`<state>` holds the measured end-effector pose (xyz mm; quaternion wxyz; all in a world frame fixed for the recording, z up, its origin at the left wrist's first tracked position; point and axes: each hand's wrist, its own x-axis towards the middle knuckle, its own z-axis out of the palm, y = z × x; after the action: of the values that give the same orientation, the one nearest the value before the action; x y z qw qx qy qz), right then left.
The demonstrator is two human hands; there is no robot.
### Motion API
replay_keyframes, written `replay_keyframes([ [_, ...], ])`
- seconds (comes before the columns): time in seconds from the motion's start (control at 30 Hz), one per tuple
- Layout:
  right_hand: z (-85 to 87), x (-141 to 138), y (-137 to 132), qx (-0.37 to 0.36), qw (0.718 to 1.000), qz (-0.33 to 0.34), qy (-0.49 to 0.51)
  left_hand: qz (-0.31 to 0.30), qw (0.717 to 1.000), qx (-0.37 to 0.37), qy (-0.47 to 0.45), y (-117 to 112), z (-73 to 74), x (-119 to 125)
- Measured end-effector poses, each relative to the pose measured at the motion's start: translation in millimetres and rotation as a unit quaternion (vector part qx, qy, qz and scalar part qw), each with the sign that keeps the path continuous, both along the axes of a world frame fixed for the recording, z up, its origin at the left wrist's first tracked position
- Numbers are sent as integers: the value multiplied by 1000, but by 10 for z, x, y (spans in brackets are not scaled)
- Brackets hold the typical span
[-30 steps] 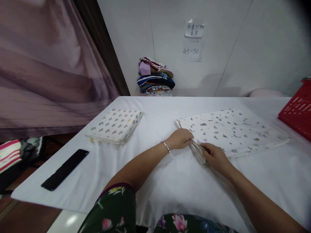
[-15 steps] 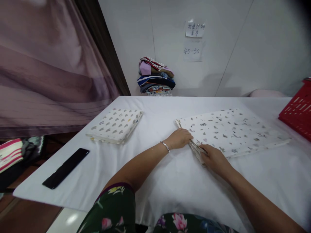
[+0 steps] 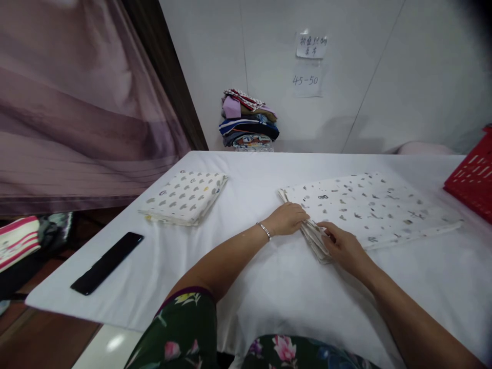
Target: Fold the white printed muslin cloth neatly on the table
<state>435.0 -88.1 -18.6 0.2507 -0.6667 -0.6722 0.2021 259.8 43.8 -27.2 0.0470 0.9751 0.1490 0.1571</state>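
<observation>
A long folded white cloth point(image 3: 357, 205) with small grey and brown prints lies on the white-covered table point(image 3: 269, 287). Its near left end shows several stacked layers. My left hand point(image 3: 288, 219) is closed on the edge of those layers, fingertips tucked over them; a silver bracelet circles the wrist. Just right of it, my right hand point(image 3: 344, 248) pinches the layered edge near the cloth's front corner. The two hands are a short way apart. Some fingertips are hidden by the cloth and the hands themselves.
A folded white cloth with grey shapes point(image 3: 186, 197) rests at the left. Nearer me lies a flat black object point(image 3: 107, 262). A red plastic basket point(image 3: 472, 174) stands at the right edge. Behind the table, folded fabrics point(image 3: 249, 120) are stacked against the wall, beneath paper signs point(image 3: 310, 64).
My right hand's fingers have shifted along the layered edge, and the layers there now look more fanned. My left hand keeps its place on the cloth. The view has moved slightly.
</observation>
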Motion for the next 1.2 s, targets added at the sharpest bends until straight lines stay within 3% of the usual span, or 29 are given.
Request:
replay_keyframes([
  [0.13, -45, 12, 2, 19, 997, 32, -64, 11, 1000, 19, 19, 48, -54, 42],
  [0.27, -50, -1, -5, -12, 989, 78, -123, 18, 999, 22, 22, 48, -59, 77],
  [0.47, -37, -9, -6, 10, 993, 65, -95, 64, 998, 6, -27, -66, -59, 48],
  [0.57, -54, -4, 3, 18, 994, 65, -92, 45, 997, 21, -60, -158, -82, -9],
  [0.73, -65, -17, 11, 17, 993, 64, -101, 11, 998, 39, -38, -249, -127, -58],
  [1.0, -35, -47, -6, 15, 993, 59, -103, 31, 998, 43, -35, -241, -142, -15],
  [1.2, -55, -99, -36, -12, 987, 29, -158, 32, 998, 33, -44, -253, -112, -54],
])
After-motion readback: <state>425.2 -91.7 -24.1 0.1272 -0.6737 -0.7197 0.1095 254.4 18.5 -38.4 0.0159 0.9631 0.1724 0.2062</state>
